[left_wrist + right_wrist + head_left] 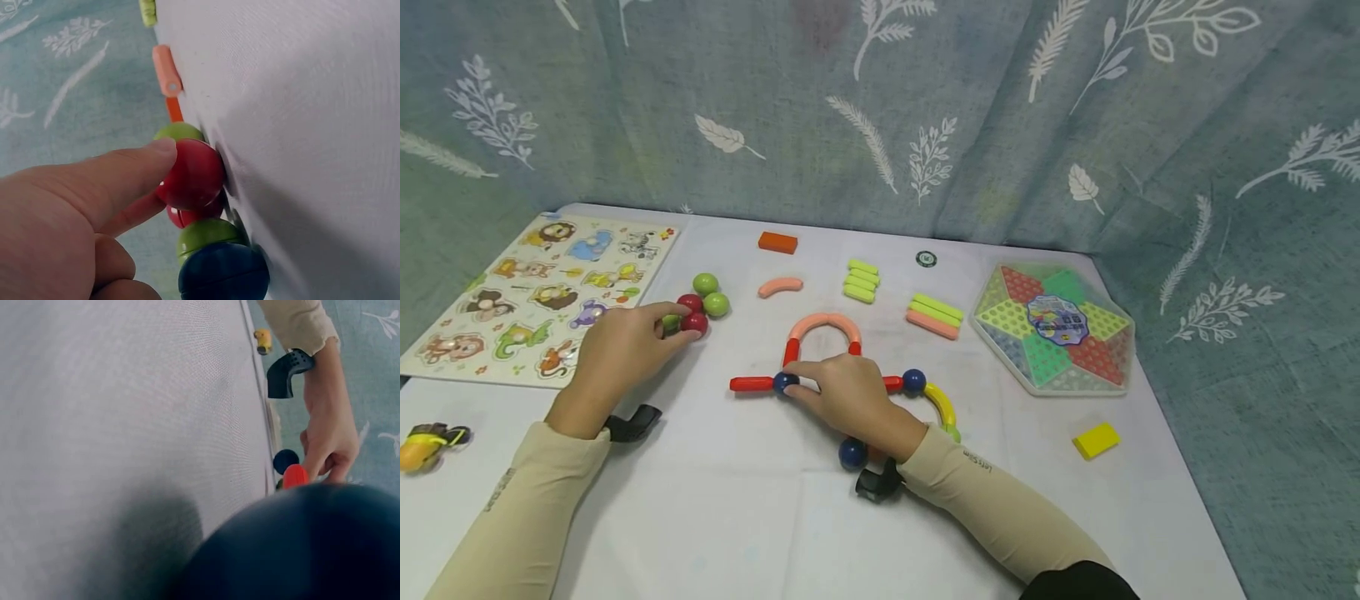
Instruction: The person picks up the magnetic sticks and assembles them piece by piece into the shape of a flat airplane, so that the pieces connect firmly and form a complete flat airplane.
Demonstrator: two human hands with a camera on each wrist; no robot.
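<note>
My left hand (625, 346) pinches a red ball (195, 175) between thumb and finger, within a cluster of balls. Beside it are another red ball (690, 303), green balls (717, 305) and a dark blue ball (224, 273). My right hand (853, 396) pinches a small blue ball (785, 382) between thumb and index finger. A red stick (751, 384) joins this ball on its left, and a pink arch (823, 320) with red sticks stands above. Another blue ball (853, 452) lies under the right wrist; in the right wrist view a large dark ball (306, 550) hides the right hand.
An animal puzzle board (520, 292) lies at left, a toy (430, 446) in front of it. Further back are an orange block (777, 242), a pink curve (780, 287) and green sticks (861, 281). A hexagonal checkers box (1007, 362) and yellow block (1096, 441) lie at right.
</note>
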